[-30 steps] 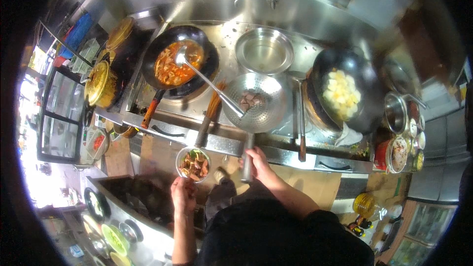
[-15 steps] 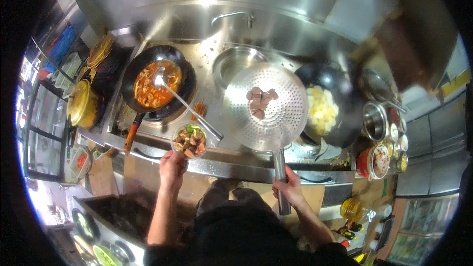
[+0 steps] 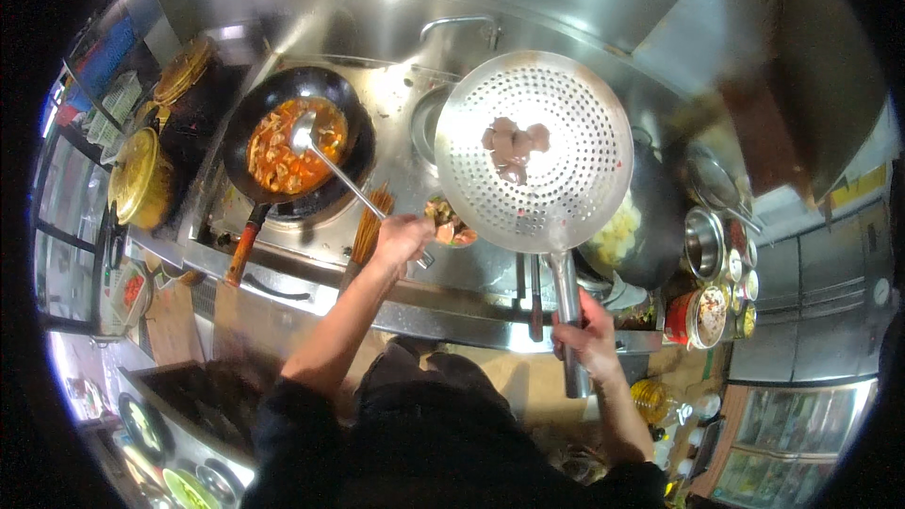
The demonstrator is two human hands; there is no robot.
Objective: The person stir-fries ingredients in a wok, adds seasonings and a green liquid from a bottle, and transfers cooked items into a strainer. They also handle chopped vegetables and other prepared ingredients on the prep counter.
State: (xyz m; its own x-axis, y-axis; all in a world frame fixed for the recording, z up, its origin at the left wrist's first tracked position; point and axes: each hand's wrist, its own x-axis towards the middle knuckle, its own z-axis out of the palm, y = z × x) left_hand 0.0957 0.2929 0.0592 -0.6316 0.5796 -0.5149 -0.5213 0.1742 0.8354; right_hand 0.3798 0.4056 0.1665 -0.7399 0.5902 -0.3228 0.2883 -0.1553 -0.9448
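My right hand [image 3: 591, 335] is wrapped round the handle of a large perforated metal strainer [image 3: 575, 174], raised above the stove. Several dark brown chunks [image 3: 512, 146] lie in its middle. My left hand [image 3: 405, 238] grips a small bowl of meat chunks and greens [image 3: 451, 225], partly hidden by the hand and the strainer's edge. Under that hand runs the handle of a ladle [image 3: 335, 170], its head resting in a black wok [image 3: 247, 99]. Red, saucy food [image 3: 278, 165] fills the wok's bottom.
Behind the strainer, at right, a dark wok [image 3: 650, 226] holds pale yellow-white pieces. A metal pot [image 3: 426, 123] is half covered by the strainer. Farther right are a steel bowl [image 3: 702, 240] and a red tub [image 3: 693, 316]. At left stands a yellow lidded pot [image 3: 141, 179].
My left hand has moved the bowl right and forward, toward the strainer. The strainer has risen and shifted right with the brown chunks in it. The view has moved slightly.
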